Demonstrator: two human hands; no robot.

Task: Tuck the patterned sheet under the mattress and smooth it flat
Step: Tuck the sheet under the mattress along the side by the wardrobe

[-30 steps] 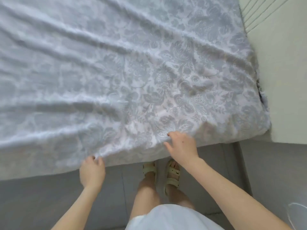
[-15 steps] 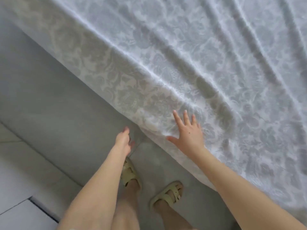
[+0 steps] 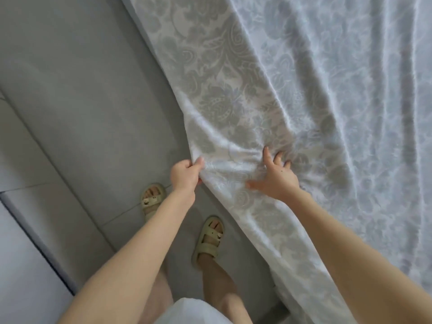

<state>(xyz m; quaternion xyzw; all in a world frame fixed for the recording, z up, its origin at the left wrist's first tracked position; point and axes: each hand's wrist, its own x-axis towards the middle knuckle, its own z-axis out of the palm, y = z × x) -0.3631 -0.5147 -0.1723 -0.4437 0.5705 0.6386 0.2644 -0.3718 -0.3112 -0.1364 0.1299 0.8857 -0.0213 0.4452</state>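
Grey tiled floor point(image 3: 77, 108) is filling the left side, with thin grout lines crossing it. A pale raised strip with a dark edge point(image 3: 35, 235) is running diagonally at lower left; cannot tell what it is. Two feet in pale yellow-green strapped sandals point(image 3: 210, 237) are standing on the floor just beside the bed, toes pointing along its side. A white garment point(image 3: 194, 312) is showing at the bottom edge. Both forearms are reaching in from below and crossing over the legs.

The sheet point(image 3: 304, 78) is covering the whole bed top on the right and hanging over the near side toward the floor; the mattress is hidden beneath it. The left hand point(image 3: 184, 174) is gripping the hanging edge, fingers curled around a bunch of cloth and pulling it outward. The right hand point(image 3: 278, 178) is pressing down on the sheet near the bed's edge, fingers spread and mostly straight, thumb out to the side, holding nothing.

The cloth is thin, soft, grey-on-white with a large floral and leaf print. Long ridged wrinkles are running across the top, and short tight folds are gathering between the two hands.
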